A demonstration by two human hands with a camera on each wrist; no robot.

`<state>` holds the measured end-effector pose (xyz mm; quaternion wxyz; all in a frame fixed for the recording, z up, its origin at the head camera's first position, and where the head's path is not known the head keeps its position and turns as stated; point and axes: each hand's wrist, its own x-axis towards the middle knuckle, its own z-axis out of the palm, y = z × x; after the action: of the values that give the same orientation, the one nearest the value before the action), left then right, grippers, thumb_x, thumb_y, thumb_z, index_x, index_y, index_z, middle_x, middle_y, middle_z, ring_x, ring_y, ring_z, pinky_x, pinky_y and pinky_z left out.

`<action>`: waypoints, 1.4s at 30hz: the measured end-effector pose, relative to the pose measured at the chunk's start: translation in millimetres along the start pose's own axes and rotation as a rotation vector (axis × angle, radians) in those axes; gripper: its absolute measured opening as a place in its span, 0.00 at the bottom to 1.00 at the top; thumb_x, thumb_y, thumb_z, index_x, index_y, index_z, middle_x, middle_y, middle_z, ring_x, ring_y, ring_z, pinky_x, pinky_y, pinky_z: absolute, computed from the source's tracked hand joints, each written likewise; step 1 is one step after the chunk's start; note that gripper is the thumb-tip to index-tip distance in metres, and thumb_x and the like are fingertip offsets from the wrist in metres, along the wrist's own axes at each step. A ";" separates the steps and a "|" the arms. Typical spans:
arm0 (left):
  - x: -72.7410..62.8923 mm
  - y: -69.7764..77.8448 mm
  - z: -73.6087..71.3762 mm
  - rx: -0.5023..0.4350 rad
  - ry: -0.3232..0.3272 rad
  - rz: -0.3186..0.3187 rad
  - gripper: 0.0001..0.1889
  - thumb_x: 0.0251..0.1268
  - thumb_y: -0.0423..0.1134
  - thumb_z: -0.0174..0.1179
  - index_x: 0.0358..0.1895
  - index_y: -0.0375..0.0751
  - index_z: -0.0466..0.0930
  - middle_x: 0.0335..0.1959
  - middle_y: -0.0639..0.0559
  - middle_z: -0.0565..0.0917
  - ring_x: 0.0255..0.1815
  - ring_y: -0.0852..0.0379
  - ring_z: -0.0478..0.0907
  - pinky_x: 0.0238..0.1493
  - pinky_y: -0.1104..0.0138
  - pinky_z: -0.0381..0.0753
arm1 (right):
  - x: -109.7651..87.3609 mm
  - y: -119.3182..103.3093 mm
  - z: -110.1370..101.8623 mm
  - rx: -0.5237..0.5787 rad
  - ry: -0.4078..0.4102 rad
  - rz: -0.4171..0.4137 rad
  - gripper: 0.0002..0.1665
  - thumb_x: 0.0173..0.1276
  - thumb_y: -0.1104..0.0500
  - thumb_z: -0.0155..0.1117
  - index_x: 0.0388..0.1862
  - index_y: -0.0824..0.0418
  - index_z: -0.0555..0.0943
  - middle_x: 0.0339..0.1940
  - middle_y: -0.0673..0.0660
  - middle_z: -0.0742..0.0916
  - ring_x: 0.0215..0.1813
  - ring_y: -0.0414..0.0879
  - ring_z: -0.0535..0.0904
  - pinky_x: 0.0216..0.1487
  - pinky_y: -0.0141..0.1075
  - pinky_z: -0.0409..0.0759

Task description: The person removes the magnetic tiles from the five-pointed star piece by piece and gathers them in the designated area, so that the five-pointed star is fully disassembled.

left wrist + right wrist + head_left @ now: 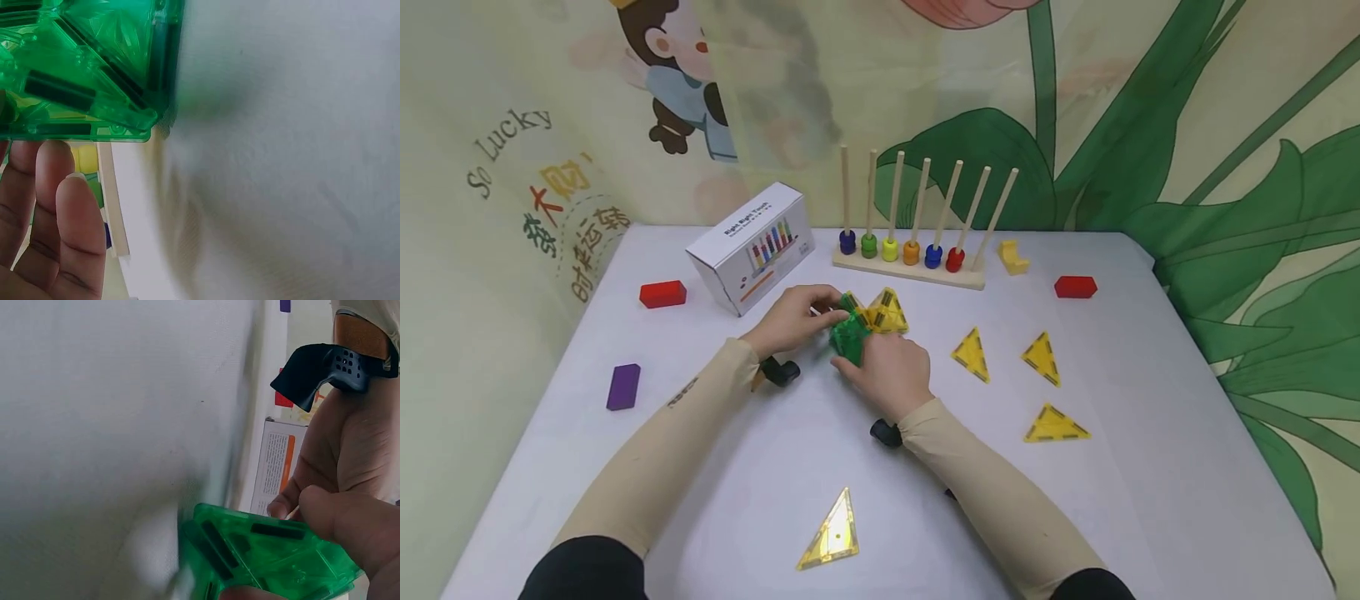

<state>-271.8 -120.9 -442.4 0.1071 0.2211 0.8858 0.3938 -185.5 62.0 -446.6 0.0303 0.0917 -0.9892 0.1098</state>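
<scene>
Green tiles [850,339] sit nearer us than the rack [887,266]; we judge them light, stiff and slick, best taken by the rims. Right hand [895,375] pinches them, thumb against finger; left hand [793,321] touches them, pinching or not we cannot tell. We count four loose yellow triangles [1056,425], two red blocks [662,294], one purple block [623,387], one box [748,250], seven pegs [897,192]; green overlaps too much to count.

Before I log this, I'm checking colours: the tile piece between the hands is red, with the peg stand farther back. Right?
Not red: the right wrist view shows the tile piece between the left hand and right hand is green. The peg stand is indeed farther back.
</scene>
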 end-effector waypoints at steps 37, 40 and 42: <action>-50.9 0.5 29.7 -0.252 0.255 -0.137 0.15 0.73 0.42 0.66 0.55 0.37 0.85 0.47 0.41 0.90 0.37 0.57 0.82 0.36 0.72 0.80 | -9.4 18.2 -3.5 0.052 0.110 -0.015 0.14 0.67 0.52 0.72 0.47 0.57 0.91 0.36 0.54 0.92 0.24 0.47 0.81 0.20 0.39 0.75; -53.3 2.0 32.6 -0.287 0.260 -0.141 0.15 0.73 0.41 0.66 0.55 0.37 0.85 0.48 0.40 0.90 0.35 0.57 0.83 0.34 0.72 0.82 | -8.9 20.0 -4.5 0.050 0.125 -0.015 0.14 0.67 0.53 0.72 0.48 0.57 0.91 0.36 0.54 0.92 0.24 0.47 0.81 0.22 0.40 0.76; -54.8 3.2 34.4 -0.300 0.266 -0.145 0.15 0.73 0.41 0.66 0.56 0.37 0.85 0.49 0.39 0.90 0.36 0.55 0.84 0.34 0.71 0.83 | -8.8 21.0 -5.2 0.054 0.128 -0.016 0.14 0.67 0.54 0.72 0.48 0.57 0.91 0.35 0.54 0.91 0.25 0.47 0.81 0.23 0.41 0.77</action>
<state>-210.1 -122.8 -462.0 0.0489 0.0845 0.8371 0.5382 -180.6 84.9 -446.7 0.0919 0.0932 -0.9812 0.1416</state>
